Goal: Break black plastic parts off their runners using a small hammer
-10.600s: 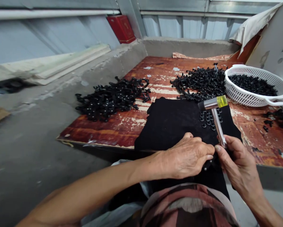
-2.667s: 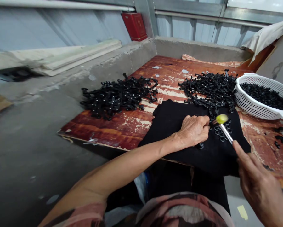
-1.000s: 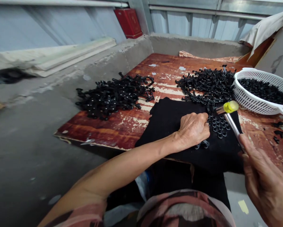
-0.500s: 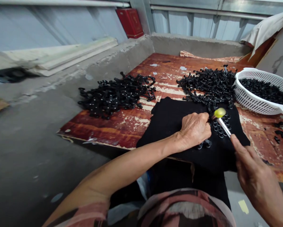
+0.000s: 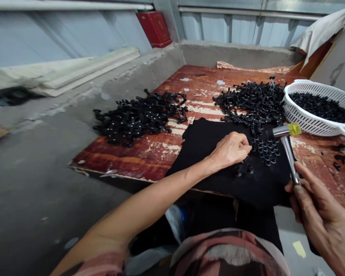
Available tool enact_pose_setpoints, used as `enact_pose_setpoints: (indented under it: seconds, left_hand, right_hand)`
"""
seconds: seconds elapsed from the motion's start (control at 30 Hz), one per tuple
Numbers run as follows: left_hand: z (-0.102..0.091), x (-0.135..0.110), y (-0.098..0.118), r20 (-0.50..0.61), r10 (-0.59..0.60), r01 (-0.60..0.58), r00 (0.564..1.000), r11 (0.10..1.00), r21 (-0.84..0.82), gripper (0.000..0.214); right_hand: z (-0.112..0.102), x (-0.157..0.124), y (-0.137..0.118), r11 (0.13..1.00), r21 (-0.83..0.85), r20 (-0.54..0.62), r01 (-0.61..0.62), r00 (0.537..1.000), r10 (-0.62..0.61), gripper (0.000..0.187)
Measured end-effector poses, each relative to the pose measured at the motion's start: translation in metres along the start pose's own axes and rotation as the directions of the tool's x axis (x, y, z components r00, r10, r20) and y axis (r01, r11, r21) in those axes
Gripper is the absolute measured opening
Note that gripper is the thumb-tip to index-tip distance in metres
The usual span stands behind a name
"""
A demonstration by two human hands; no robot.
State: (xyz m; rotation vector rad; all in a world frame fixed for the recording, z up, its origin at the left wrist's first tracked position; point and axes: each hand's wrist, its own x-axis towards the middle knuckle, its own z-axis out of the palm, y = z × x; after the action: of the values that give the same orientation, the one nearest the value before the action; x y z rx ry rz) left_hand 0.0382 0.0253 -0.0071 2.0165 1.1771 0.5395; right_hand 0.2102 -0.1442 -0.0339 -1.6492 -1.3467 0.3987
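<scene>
My left hand [image 5: 230, 149] rests on a black cloth [image 5: 218, 165], fingers curled together at the edge of a cluster of small black rings [image 5: 266, 149]; what they pinch is hidden. A joined black piece [image 5: 244, 170] lies on the cloth just below that hand. My right hand [image 5: 316, 211] grips the metal handle of a small hammer [image 5: 284, 134] with a yellow tip, its head raised above the rings.
The cloth lies on a worn red wooden board [image 5: 160, 149]. Two heaps of black plastic parts sit on it, one at left [image 5: 137, 119], one at back right [image 5: 250, 101]. A white slotted basket [image 5: 301, 115] holding small black pieces stands at the right.
The hammer head has lifted off the cloth and swung right since half a second ago. My left hand has slid slightly up toward the ring cluster, uncovering the joined piece.
</scene>
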Motion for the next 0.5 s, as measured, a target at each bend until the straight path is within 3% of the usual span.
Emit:
enact_pose_setpoints:
  seconds: [0.07,0.17,0.5]
  left_hand:
    - [-0.003,0.002,-0.005,0.028,0.011,-0.007,1.0,0.991,-0.131,0.017]
    - [-0.005,0.003,-0.007,0.041,0.006,0.003,0.999,0.976,-0.219,0.018]
    - [-0.001,0.006,-0.008,0.011,0.018,-0.016,1.0,0.989,-0.145,0.014]
  right_hand:
    - [0.001,-0.004,0.001,0.98,0.15,-0.011,-0.133,0.991,0.136,0.047]
    - [0.0,-0.008,0.005,0.929,0.283,0.019,-0.238,0.97,0.243,0.052]
    - [0.001,-0.01,0.01,0.931,0.293,-0.001,-0.216,0.974,0.226,0.053]
